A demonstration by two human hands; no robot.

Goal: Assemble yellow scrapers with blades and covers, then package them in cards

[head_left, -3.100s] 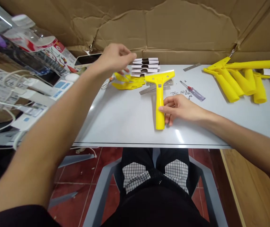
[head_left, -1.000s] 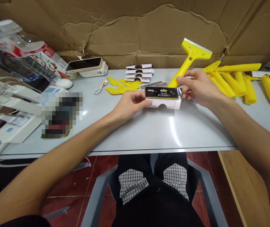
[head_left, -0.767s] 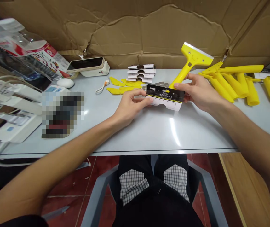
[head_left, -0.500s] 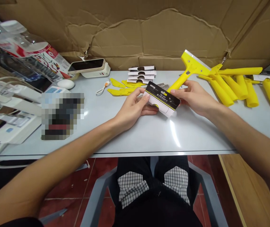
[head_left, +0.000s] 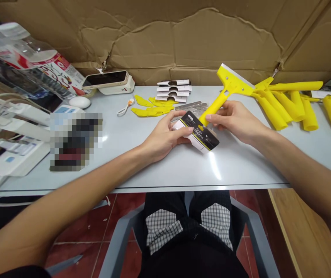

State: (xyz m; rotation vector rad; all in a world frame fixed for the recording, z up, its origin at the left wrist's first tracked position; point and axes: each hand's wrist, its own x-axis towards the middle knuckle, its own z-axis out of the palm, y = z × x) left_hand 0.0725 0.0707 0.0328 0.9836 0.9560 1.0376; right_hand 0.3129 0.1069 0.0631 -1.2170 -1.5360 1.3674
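Note:
My left hand [head_left: 165, 135] grips a black-and-white cardboard sleeve [head_left: 207, 136] by its left end, thumb across the printed face. A yellow scraper [head_left: 218, 107] with a wide metal-edged head slants up and to the right. Its handle end meets the upper edge of the sleeve; whether it passes inside I cannot tell. My right hand [head_left: 236, 120] is closed on the lower handle near the sleeve, with some fingers hidden behind. Just beyond the hands lie several flat metal blades [head_left: 192, 106].
Yellow flat pieces [head_left: 150, 111] and stacked folded sleeves [head_left: 173, 92] lie behind my left hand. Several yellow scraper handles [head_left: 272, 110] are piled at right. A phone [head_left: 106, 80], bottles [head_left: 58, 69] and a power strip [head_left: 23, 154] occupy the left. Cardboard [head_left: 226, 42] walls the back.
The scraper and sleeve have shifted slightly down and left, and the sleeve is tilted more steeply. My left thumb lies further across its face. More of the metal blades shows behind.

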